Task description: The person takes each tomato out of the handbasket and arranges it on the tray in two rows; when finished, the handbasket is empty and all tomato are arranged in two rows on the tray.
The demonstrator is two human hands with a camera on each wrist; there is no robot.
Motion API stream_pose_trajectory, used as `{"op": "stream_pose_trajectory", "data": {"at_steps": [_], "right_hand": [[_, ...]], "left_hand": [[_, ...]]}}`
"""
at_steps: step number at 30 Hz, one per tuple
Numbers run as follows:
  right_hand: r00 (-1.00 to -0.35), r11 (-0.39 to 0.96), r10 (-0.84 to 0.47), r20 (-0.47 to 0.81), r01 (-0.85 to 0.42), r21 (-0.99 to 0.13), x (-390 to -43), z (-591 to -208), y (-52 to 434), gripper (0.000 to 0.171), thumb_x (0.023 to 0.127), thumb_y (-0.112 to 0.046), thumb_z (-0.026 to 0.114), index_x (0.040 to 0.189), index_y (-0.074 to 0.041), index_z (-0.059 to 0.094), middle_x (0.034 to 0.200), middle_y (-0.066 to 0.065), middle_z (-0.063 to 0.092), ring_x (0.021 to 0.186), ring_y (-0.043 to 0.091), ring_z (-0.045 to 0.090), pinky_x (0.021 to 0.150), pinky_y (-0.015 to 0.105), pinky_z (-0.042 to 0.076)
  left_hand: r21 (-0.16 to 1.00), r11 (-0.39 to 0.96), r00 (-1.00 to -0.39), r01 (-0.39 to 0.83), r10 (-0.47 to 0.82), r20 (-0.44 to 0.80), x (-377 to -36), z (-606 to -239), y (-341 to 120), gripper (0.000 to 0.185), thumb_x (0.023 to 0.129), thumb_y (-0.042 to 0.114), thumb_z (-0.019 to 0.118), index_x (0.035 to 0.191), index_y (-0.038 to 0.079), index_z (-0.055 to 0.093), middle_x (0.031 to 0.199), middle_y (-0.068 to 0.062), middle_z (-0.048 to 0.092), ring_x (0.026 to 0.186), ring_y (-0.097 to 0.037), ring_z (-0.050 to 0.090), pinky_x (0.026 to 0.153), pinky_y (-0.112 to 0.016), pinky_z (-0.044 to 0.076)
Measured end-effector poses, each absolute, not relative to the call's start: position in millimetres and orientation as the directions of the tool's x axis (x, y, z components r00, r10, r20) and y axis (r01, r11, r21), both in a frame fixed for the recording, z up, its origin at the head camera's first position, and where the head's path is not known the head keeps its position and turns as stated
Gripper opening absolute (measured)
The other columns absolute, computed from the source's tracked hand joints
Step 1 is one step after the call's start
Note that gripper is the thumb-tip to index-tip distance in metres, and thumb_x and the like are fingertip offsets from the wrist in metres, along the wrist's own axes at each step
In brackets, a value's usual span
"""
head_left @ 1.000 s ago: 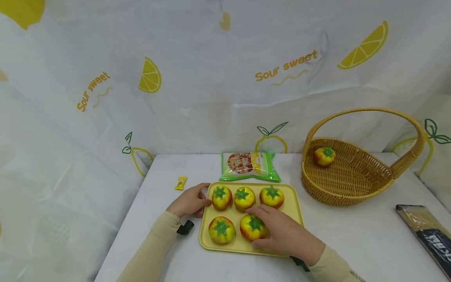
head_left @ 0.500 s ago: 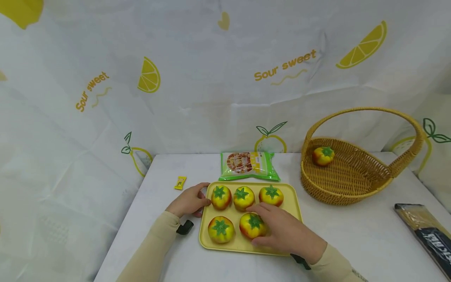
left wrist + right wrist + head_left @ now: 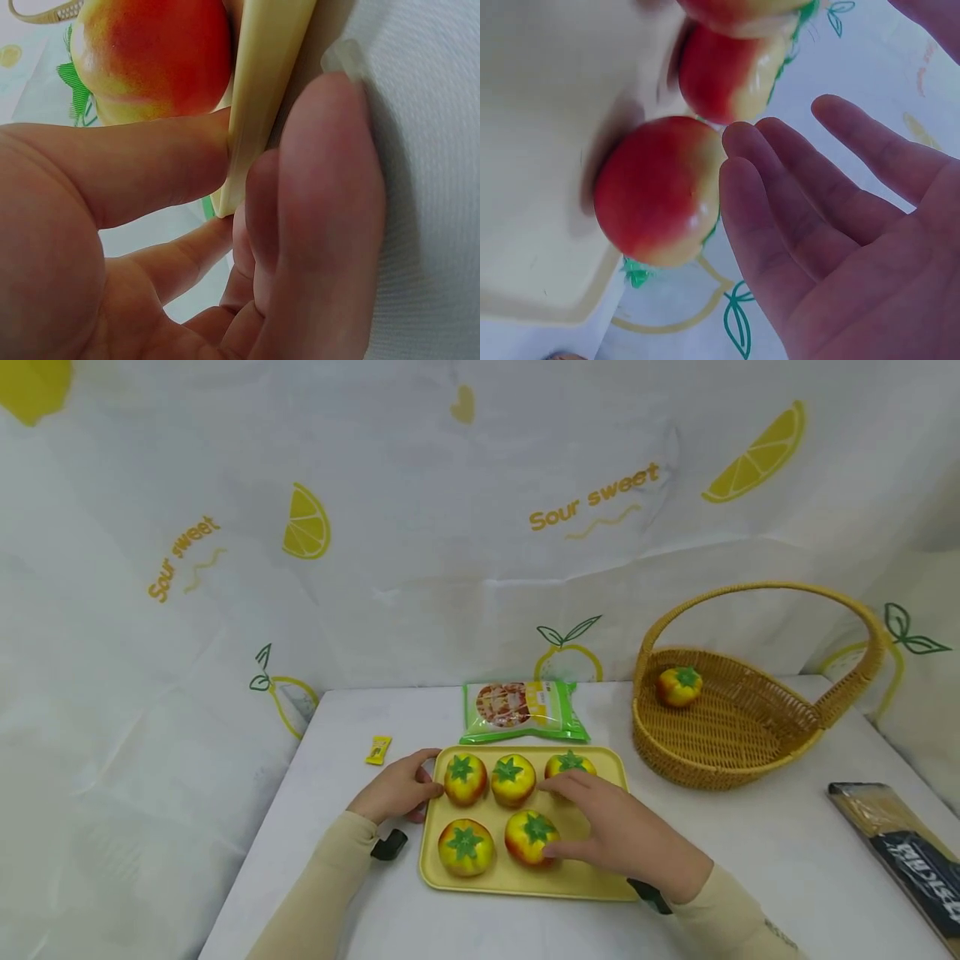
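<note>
A pale yellow tray (image 3: 577, 881) bears several round, persimmon-like fruits, yellow and red with green star-shaped tops, in two rows. My left hand (image 3: 397, 789) pinches the tray's left rim; in the left wrist view the thumb lies against the rim (image 3: 262, 82) and the other fingers curl outside it. Over the tray's right part, my right hand (image 3: 626, 835) holds nothing, its fingers spread. Its thumb is at the right edge of the front-row fruit (image 3: 531, 837); touching or not, I cannot tell. The hand partly hides the back-right fruit (image 3: 570, 763).
One similar fruit (image 3: 679, 687) sits in a handled wicker basket (image 3: 720, 772) at the back right. Behind the tray lies a green-edged food packet (image 3: 521, 712). A small yellow wrapped piece (image 3: 378, 750) lies back left; a flat black-and-tan packet (image 3: 903, 852) lies far right.
My right hand has drawn away to the right from the front-row fruit, and its fingers have spread wider. The left hand stays at the tray's rim. The head view has shifted slightly.
</note>
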State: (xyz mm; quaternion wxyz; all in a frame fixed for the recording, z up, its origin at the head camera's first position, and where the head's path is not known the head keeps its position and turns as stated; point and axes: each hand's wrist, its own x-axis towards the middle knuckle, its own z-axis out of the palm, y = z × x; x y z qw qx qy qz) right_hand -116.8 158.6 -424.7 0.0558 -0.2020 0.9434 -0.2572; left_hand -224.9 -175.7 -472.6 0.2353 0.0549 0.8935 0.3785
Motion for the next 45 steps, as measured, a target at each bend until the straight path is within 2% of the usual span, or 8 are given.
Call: {"op": "stream_pose_trajectory", "data": {"at_steps": [6, 12, 16, 21, 25, 33, 40, 45], "right_hand": [[-0.915, 0.775, -0.396, 0.076, -0.377, -0.507, -125, -413, 176, 0.07, 0.089, -0.052, 0.087, 0.145, -0.017, 0.065, 0.144, 0.002, 0.066, 0.126, 0.023, 0.068, 0.105, 0.049, 0.061], [-0.946, 0.807, -0.314, 0.085, -0.313, -0.501, -141, -398, 208, 0.063, 0.093, -0.048, 0.085, 0.144, -0.018, 0.065, 0.139, 0.006, 0.068, 0.119, 0.028, 0.07, 0.093, 0.049, 0.064], [-0.959, 0.836, -0.268, 0.094, -0.279, -0.472, -158, -387, 239, 0.062, 0.095, -0.045, 0.084, 0.145, -0.014, 0.065, 0.137, 0.011, 0.07, 0.119, 0.032, 0.069, 0.095, 0.054, 0.063], [-0.98, 0.858, -0.192, 0.053, -0.194, -0.476, -182, -378, 280, 0.069, 0.096, -0.052, 0.08, 0.148, -0.01, 0.062, 0.14, 0.015, 0.069, 0.125, 0.036, 0.065, 0.102, 0.061, 0.058], [-0.988, 0.858, -0.151, 0.012, -0.138, -0.495, -203, -378, 309, 0.078, 0.095, -0.061, 0.076, 0.152, -0.01, 0.058, 0.146, 0.019, 0.065, 0.13, 0.042, 0.063, 0.105, 0.064, 0.055], [-0.99, 0.865, -0.119, -0.078, -0.065, -0.497, -238, -387, 351, 0.092, 0.097, -0.064, 0.072, 0.159, 0.0, 0.045, 0.154, 0.033, 0.053, 0.138, 0.053, 0.053, 0.11, 0.072, 0.047], [-0.989, 0.866, -0.08, -0.127, -0.006, -0.501, -255, -393, 374, 0.09, 0.099, -0.048, 0.077, 0.161, 0.005, 0.038, 0.158, 0.036, 0.046, 0.141, 0.058, 0.048, 0.113, 0.074, 0.044], [-0.985, 0.864, -0.076, -0.152, 0.011, -0.503, -265, -399, 375, 0.092, 0.099, -0.044, 0.078, 0.161, 0.008, 0.036, 0.158, 0.04, 0.043, 0.141, 0.061, 0.046, 0.115, 0.076, 0.042]], "left_hand": [[0.701, 0.707, -0.887, -0.09, 0.263, -0.379, -226, -472, -180, 0.063, 0.101, 0.024, 0.075, 0.16, 0.023, 0.051, 0.105, -0.008, 0.064, 0.069, -0.019, 0.064, 0.064, -0.031, 0.064], [0.691, 0.718, -0.893, -0.084, 0.253, -0.371, -226, -475, -184, 0.065, 0.101, 0.024, 0.075, 0.16, 0.022, 0.05, 0.105, -0.008, 0.064, 0.071, -0.02, 0.065, 0.063, -0.031, 0.064], [0.697, 0.713, -0.893, -0.083, 0.257, -0.369, -228, -480, -187, 0.064, 0.101, 0.023, 0.075, 0.16, 0.022, 0.05, 0.104, -0.008, 0.065, 0.07, -0.02, 0.065, 0.063, -0.032, 0.064], [0.702, 0.707, -0.89, -0.084, 0.263, -0.372, -229, -483, -188, 0.064, 0.102, 0.024, 0.075, 0.161, 0.022, 0.05, 0.104, -0.008, 0.065, 0.069, -0.019, 0.065, 0.063, -0.032, 0.064], [0.702, 0.707, -0.89, -0.082, 0.266, -0.371, -229, -481, -188, 0.063, 0.101, 0.023, 0.075, 0.16, 0.022, 0.051, 0.103, -0.008, 0.065, 0.069, -0.02, 0.065, 0.062, -0.032, 0.064], [0.712, 0.696, -0.883, -0.09, 0.276, -0.381, -226, -479, -184, 0.063, 0.101, 0.022, 0.075, 0.16, 0.022, 0.051, 0.103, -0.007, 0.065, 0.066, -0.019, 0.064, 0.062, -0.031, 0.063], [0.724, 0.686, -0.882, -0.073, 0.294, -0.368, -225, -476, -178, 0.063, 0.101, 0.022, 0.076, 0.159, 0.022, 0.052, 0.101, -0.007, 0.065, 0.065, -0.019, 0.064, 0.062, -0.032, 0.063], [0.724, 0.686, -0.882, -0.068, 0.299, -0.366, -223, -473, -177, 0.064, 0.1, 0.021, 0.076, 0.159, 0.021, 0.051, 0.1, -0.007, 0.065, 0.065, -0.019, 0.063, 0.061, -0.032, 0.063]]}}
